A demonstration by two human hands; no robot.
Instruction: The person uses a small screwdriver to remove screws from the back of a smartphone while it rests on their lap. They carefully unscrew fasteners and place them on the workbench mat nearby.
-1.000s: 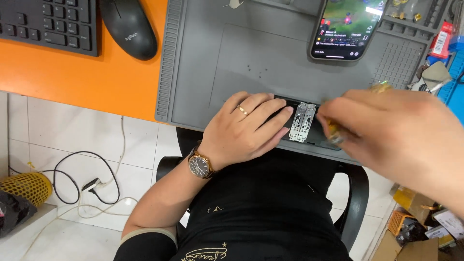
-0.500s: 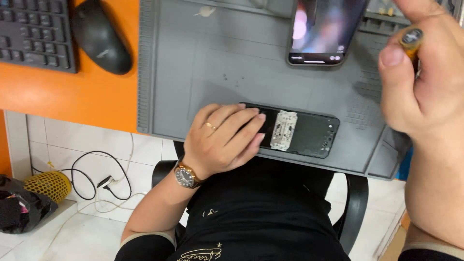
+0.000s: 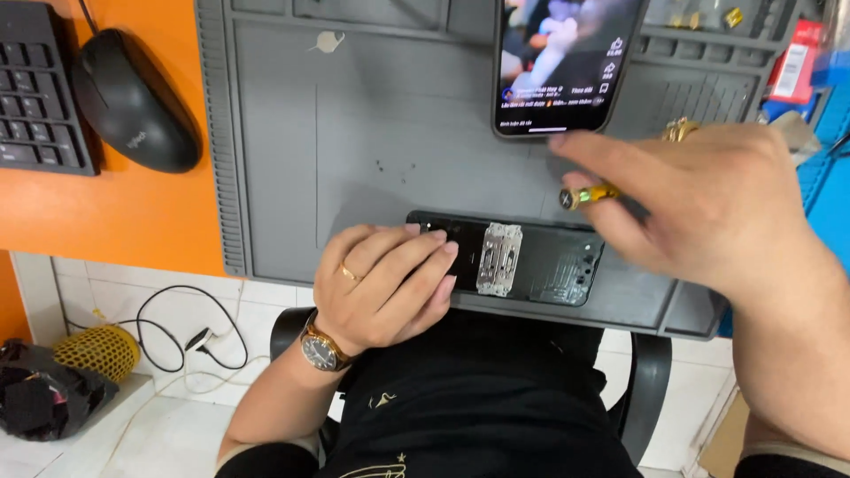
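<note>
Right fingers point(image 3: 620, 190) pinch a small yellow-handled screwdriver point(image 3: 591, 195), its dark end pointing left, shaft running roughly level across the mat. Right hand point(image 3: 708, 208) hangs above the mat, off the work; whether the driver touches anything I cannot tell.

Left fingers point(image 3: 416, 257) lie flat and slightly fanned, pressing down on the left end of the opened dark phone point(image 3: 540, 261). Left hand point(image 3: 385, 288) covers that end; ring and wristwatch point(image 3: 320, 347) show.

I read the phone as lying with its long axis left-to-right along the near edge of the grey work mat point(image 3: 354, 133). A silver metal plate point(image 3: 498, 258) sits mid-body, just right of my left fingertips.

Key relation: the plate lies below and to the left of the driver's end, toward me. Left hand is touching the phone; right hand is near but apart.

Outward: a second phone with a lit screen point(image 3: 562, 62) rests at the mat's far side, just beyond the right fingertips. A black mouse point(image 3: 133, 102) and a keyboard point(image 3: 40, 93) sit on the orange desk point(image 3: 115, 212) at left.
</note>
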